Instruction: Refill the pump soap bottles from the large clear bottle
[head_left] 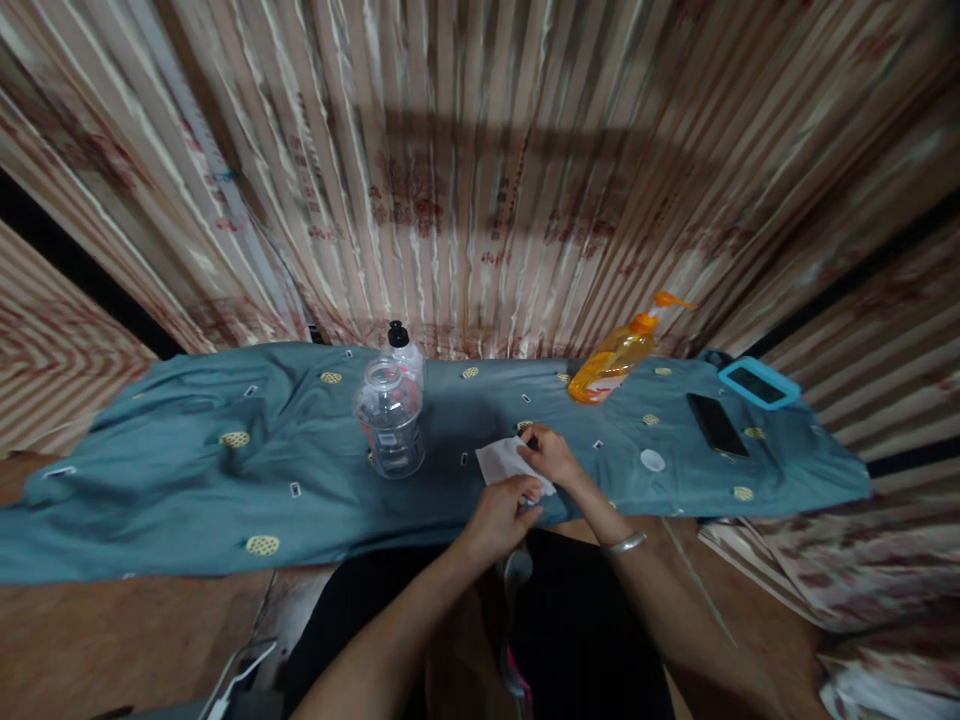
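A white cloth (504, 461) is lying on the blue-covered surface (187, 470), near its front edge and a little right of centre. It is being touched by both hands. The right hand (551, 453) is being rested on the cloth's far right part, with the fingers curled down onto it and the thumb side turned toward the wall; a silver bangle (624, 543) is being worn on that wrist. The left hand (501, 518) is being held at the cloth's near edge, just at the rim of the surface, with its fingers bent over the edge of the cloth; whether the cloth is being pinched or only pressed cannot be told. The two hands are being kept close together, almost touching, with the cloth's left half showing bare beyond them.

Left of the cloth, and near it, a clear jar (390, 418) is standing upright, with a black-capped bottle (403, 349) just behind it. Beyond the right hand, an orange pump bottle (616, 359) is being seen tilted toward the right. Further right, well apart from the hands, a black phone (717, 424) is lying flat, a blue-framed device (758, 383) is lying beyond it, and a small white disc (652, 460) is lying between the phone and the right hand. A striped curtain (480, 170) is hanging behind the surface.
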